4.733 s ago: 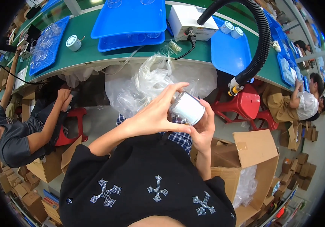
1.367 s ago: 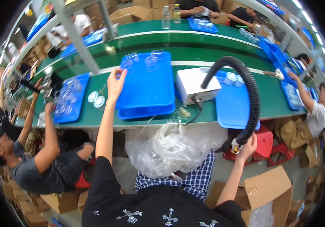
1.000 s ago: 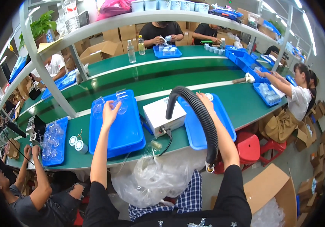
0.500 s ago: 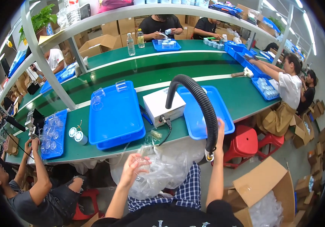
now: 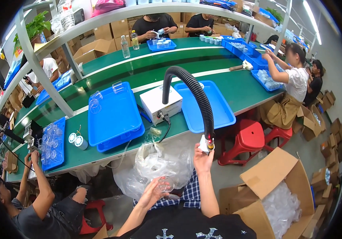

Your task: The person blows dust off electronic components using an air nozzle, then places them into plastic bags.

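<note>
My left hand (image 5: pixel 152 194) is closed around a clear round cup (image 5: pixel 166 184), low in front of my lap. My right hand (image 5: pixel 203 160) is raised with its fingers round a small white piece (image 5: pixel 203 145). That piece is right at the nozzle (image 5: pixel 210 143) of a black corrugated hose (image 5: pixel 204 101), where a red light glows; its exact shape is partly hidden. The hose arches over a white box-shaped device (image 5: pixel 160 102) on the green bench. Below the bench edge, by my left hand, hangs a crumpled clear plastic bag (image 5: pixel 149 163).
A blue tray (image 5: pixel 115 123) holds a few clear cups at its far end; another blue tray (image 5: pixel 207 109) is right of the device. Two white cylinders (image 5: pixel 80 141) stand at left. Red stools (image 5: pixel 242 139) and an open carton (image 5: pixel 270 175) are at my right. Co-workers sit around the bench.
My right hand has come from the right blue tray to the hose nozzle, now with a white piece. My left hand has lowered toward my lap with the clear cup. The nozzle light now glows red.
</note>
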Tool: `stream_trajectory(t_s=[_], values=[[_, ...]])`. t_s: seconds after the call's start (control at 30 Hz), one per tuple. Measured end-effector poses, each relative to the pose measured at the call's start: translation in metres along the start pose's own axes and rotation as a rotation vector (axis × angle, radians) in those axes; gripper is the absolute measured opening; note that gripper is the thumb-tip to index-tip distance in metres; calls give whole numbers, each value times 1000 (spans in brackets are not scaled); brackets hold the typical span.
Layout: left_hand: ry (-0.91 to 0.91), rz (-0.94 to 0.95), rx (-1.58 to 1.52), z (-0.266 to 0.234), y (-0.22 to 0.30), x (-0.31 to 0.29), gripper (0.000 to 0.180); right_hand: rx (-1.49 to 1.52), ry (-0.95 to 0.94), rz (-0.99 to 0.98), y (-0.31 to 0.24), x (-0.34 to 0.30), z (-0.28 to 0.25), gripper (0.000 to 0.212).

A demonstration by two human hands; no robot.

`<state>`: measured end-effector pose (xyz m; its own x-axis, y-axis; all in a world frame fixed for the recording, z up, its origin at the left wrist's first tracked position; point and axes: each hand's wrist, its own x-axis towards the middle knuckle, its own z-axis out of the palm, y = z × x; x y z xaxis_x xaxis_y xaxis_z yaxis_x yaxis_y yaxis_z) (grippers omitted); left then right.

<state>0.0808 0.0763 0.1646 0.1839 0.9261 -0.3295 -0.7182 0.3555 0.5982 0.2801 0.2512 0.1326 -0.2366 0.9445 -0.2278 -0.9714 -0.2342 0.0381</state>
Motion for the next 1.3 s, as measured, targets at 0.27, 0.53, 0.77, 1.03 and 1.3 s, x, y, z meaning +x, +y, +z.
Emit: stream_trajectory(t_s=[0.27, 0.53, 0.77, 1.03, 1.3], values=[[35, -14, 36, -3, -8, -4, 46, 636, -415, 260, -9, 29, -13, 42], [-115, -302, -166, 8, -17, 109, 55, -348, 50, -167, -38, 12, -5, 41], [-384, -409, -305, 76, -66, 245, 54, -476, 171, -439, -78, -58, 34, 39], [-273, -272, -407, 83, -50, 237, 58, -513, 155, -466, -109, -94, 22, 41], [-556, -509, -553, 98, -65, 249, 66, -550, 133, -395, -94, -87, 14, 41]])
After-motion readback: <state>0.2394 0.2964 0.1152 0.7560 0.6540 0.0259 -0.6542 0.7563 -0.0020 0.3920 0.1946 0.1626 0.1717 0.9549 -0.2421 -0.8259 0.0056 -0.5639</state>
